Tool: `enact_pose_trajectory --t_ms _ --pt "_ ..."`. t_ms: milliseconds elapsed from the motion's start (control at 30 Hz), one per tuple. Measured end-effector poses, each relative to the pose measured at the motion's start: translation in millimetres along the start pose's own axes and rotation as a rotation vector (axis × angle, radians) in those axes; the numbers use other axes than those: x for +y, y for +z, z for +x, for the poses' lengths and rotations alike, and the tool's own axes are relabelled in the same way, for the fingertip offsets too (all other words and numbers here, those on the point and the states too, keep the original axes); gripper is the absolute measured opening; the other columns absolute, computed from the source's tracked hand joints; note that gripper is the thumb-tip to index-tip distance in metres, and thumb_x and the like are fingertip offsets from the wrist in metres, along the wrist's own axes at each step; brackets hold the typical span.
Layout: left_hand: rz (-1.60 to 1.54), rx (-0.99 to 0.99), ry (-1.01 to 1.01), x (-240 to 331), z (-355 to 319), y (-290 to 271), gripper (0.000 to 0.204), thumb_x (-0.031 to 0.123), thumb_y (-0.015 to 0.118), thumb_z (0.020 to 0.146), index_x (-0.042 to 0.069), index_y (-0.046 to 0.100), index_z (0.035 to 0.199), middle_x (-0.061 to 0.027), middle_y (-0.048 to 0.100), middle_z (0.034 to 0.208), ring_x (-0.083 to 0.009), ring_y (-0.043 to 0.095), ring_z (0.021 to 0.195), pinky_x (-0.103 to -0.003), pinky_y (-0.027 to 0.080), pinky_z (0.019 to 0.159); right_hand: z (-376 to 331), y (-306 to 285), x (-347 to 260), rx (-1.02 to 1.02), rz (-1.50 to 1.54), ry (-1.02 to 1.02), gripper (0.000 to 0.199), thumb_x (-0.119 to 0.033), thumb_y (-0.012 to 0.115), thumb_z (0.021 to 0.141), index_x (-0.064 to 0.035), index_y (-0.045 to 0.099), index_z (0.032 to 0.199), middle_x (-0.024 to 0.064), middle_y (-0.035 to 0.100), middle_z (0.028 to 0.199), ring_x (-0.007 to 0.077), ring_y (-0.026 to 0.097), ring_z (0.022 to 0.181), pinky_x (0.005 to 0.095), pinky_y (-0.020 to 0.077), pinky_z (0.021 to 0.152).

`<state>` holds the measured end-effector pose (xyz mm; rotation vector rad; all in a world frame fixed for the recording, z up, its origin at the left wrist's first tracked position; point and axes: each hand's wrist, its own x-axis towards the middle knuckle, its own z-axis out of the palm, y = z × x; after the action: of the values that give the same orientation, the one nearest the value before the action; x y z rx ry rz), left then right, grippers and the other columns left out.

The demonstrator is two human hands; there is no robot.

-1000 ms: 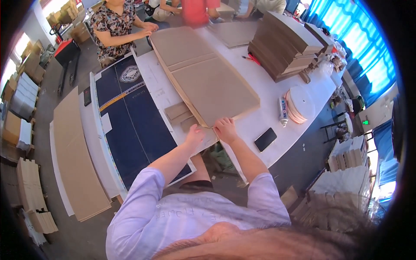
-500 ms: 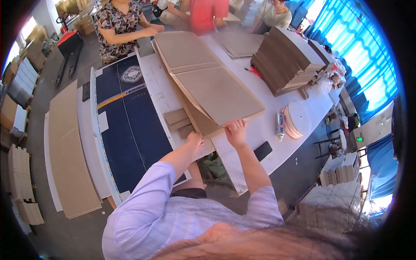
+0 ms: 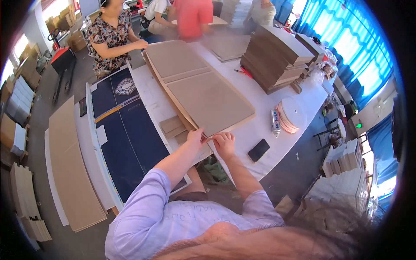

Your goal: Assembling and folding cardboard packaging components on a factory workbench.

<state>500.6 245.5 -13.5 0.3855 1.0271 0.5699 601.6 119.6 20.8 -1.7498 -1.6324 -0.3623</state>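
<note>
A person in a pale lilac shirt leans over a white worktop [image 3: 237,161], both bare forearms reaching forward. The left hand [image 3: 195,137] and right hand [image 3: 224,144] meet at the near corner of a large brown board [image 3: 208,102]; each grip is closed on that corner, fingertips pinching its edge. The board lies flat on the worktop, running away from the person, with a crosswise groove dividing it into two panels. Just left of its near end are small cardboard pieces [image 3: 171,126]; farther left is a dark blue panel [image 3: 130,149] with a yellow ruler [image 3: 113,111] across it. Right of the hands lies a black phone [image 3: 258,150], and beyond it a spray can [image 3: 275,123] beside a white spool [image 3: 293,110]. Farther off, a red-handled tool [image 3: 246,73] lies near a tall stack of brown boards [image 3: 271,63]. At the board's far left corner stands a co-worker in a floral shirt [image 3: 110,37], one hand at or just beside the edge. Bright blue curtains [image 3: 357,41] hang at far right.
</note>
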Motion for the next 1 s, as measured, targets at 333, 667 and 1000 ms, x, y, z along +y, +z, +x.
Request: enact_pose_trajectory --t_ms 333,667,1000 --pt "0.054 0.098 0.085 -1 -5 -15 0.018 0.011 0.06 0.085 0.01 0.054 0.103 -0.0044 0.059 0.084 -0.018 0.06 0.074 -0.034 0.049 0.064 2 5 4 -0.071 -0.004 -0.004 0.011 -0.013 0.067 0.077 -0.0137 0.062 0.086 0.0003 0.063 0.089 0.0242 0.056 0.096 0.0402 0.0377 0.087" --pt "0.111 -0.233 0.356 9 -41 -11 0.02 0.033 0.053 0.094 0.016 0.055 0.104 0.0038 0.063 0.095 -0.0109 0.057 0.09 -0.035 0.041 0.075 43 -21 3 -0.022 0.009 -0.001 0.01 -0.011 0.065 0.079 -0.0111 0.057 0.085 0.004 0.061 0.086 0.0266 0.057 0.089 0.0417 0.0386 0.085" --pt "-0.113 -0.149 0.118 11 -61 25 0.022 0.016 0.057 0.09 0.004 0.048 0.105 -0.0143 0.061 0.095 -0.0278 0.063 0.08 -0.044 0.056 0.07 -20 -15 -19 0.147 0.187 0.282 0.043 -0.021 0.067 0.081 -0.0153 0.049 0.12 0.0086 0.054 0.12 0.0264 0.051 0.109 0.0437 0.0365 0.095"
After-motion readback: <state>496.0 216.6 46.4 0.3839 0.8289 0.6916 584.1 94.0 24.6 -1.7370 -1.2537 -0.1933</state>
